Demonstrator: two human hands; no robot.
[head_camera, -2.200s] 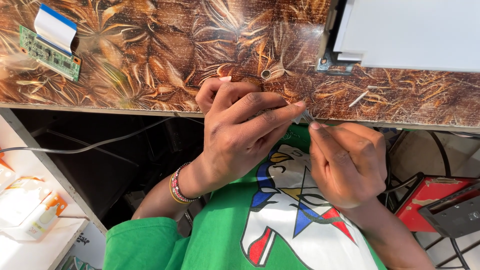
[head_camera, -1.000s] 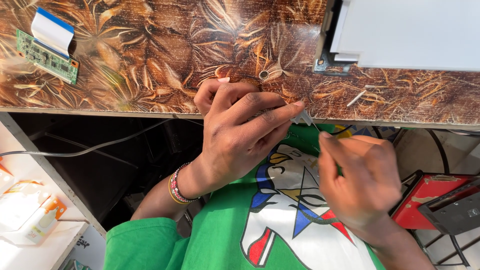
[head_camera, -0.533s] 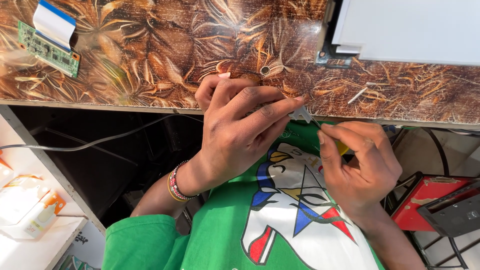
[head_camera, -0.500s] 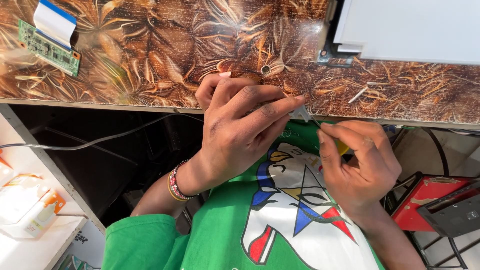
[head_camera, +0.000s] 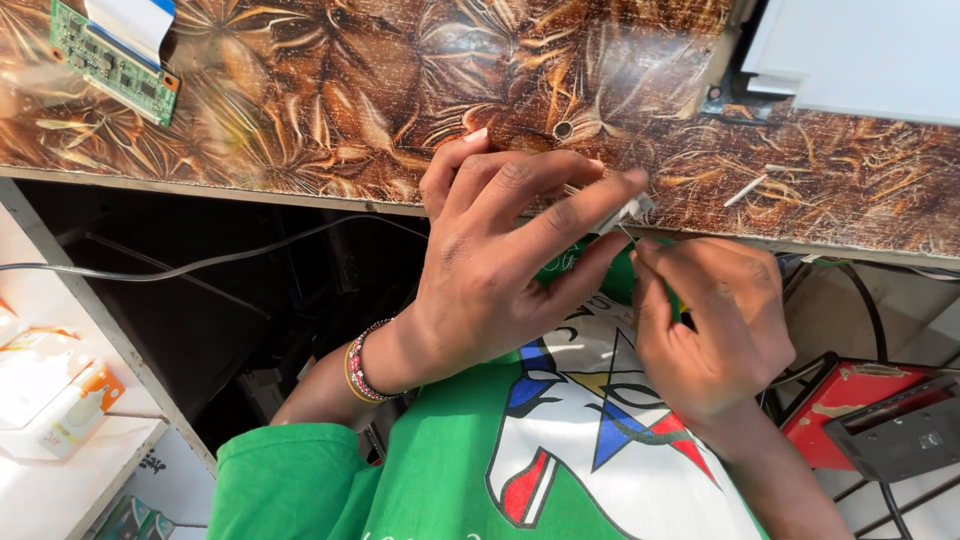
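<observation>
My left hand (head_camera: 500, 260) is curled at the near edge of the brown patterned table (head_camera: 330, 100), its fingertips pinching a small white part (head_camera: 630, 210). Just right of it, my right hand (head_camera: 715, 325) is closed around a thin tool with a yellow-green handle, and the tool's fine tip touches the white part. Both hands are held over my green printed shirt (head_camera: 540, 450). A beaded bracelet (head_camera: 358, 360) circles my left wrist.
A green circuit board with a white-and-blue ribbon cable (head_camera: 115, 55) lies at the table's far left. A white flat panel (head_camera: 860, 55) rests at the top right. A thin white stick (head_camera: 748, 190) lies on the table. Red tool case (head_camera: 865, 410) at right; orange-white boxes (head_camera: 55, 400) at left.
My right hand moved away from my left hand, then came back up against it, so the tool tip now meets the small white part. My left hand barely shifted.
</observation>
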